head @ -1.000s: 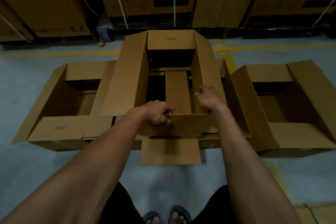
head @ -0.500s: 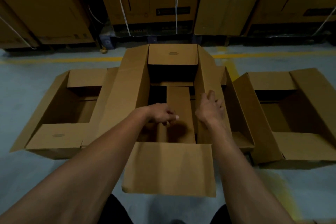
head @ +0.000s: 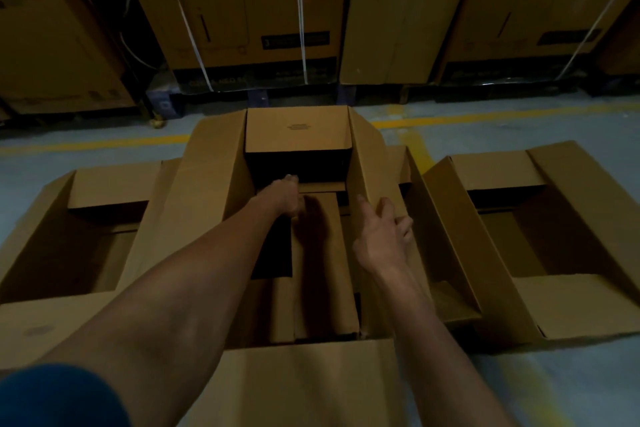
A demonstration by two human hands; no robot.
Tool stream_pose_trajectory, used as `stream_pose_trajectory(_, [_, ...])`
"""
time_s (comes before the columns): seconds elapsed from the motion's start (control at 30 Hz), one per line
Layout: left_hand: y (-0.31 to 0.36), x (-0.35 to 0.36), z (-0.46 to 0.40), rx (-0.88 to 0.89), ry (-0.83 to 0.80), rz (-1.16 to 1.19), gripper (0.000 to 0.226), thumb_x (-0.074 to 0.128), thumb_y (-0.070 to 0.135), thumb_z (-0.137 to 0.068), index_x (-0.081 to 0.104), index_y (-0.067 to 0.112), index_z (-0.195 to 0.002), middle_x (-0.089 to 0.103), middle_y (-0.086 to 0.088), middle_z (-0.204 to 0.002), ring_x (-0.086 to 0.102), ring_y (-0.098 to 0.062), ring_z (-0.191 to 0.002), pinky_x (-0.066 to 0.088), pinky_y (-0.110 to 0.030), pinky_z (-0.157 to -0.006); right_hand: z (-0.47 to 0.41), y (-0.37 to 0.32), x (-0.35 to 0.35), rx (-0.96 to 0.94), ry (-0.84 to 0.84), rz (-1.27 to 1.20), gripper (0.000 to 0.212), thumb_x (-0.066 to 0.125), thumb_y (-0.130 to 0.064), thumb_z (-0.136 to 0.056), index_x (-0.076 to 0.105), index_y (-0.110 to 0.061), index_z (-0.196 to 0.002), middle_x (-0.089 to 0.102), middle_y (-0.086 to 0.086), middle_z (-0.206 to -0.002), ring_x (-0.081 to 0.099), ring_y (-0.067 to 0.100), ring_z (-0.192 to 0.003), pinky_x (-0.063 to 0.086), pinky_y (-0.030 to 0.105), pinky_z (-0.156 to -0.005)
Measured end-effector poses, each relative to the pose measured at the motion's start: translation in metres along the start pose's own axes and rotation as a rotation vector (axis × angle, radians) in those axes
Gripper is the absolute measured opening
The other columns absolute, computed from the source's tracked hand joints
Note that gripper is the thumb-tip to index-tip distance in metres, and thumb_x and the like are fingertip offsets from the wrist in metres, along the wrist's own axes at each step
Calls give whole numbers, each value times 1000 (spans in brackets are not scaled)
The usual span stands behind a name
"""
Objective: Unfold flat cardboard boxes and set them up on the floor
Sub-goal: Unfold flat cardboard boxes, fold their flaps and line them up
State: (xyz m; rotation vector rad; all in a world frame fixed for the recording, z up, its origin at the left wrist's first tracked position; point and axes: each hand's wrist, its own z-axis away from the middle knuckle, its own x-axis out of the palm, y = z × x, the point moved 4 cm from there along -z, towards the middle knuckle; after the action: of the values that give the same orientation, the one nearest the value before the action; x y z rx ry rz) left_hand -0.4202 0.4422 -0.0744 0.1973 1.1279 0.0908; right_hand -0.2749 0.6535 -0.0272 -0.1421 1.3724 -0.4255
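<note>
An opened brown cardboard box stands on the floor in front of me with all its top flaps spread out. My left hand reaches deep inside it toward the far bottom flap, fingers extended and holding nothing. My right hand rests against the inner face of the right side flap, fingers loosely spread on the cardboard. The near flap lies folded toward me. The bottom flaps inside lie flat.
Two more set-up boxes flank it, one on the left and one on the right. Tall strapped cartons line the back. A yellow line crosses the grey floor.
I have leaned closer over the box. My left hand moved from the near part of the box deep toward its far end. My right hand slid forward along the right flap.
</note>
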Motion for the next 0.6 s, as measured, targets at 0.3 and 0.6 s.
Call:
stream_pose_trajectory(0.3, [9, -24, -25, 34, 111, -29, 88, 57, 35, -104, 3, 8, -167, 5, -14, -174, 24, -43, -153, 34, -55, -121, -9, 2, 9, -65, 30, -15, 88, 61, -7, -97, 14, -32, -166, -11, 2, -175, 16, 45, -152, 26, 60, -122])
stream_pose_trajectory(0.6, [30, -81, -26, 42, 555, 30, 105, 70, 17, -96, -8, 15, -167, -15, -7, -175, 33, -39, -145, 44, -51, -113, -3, 1, 12, -106, 84, -26, 91, 67, -1, -93, 20, -26, -166, -11, 4, -174, 21, 44, -150, 30, 58, -120])
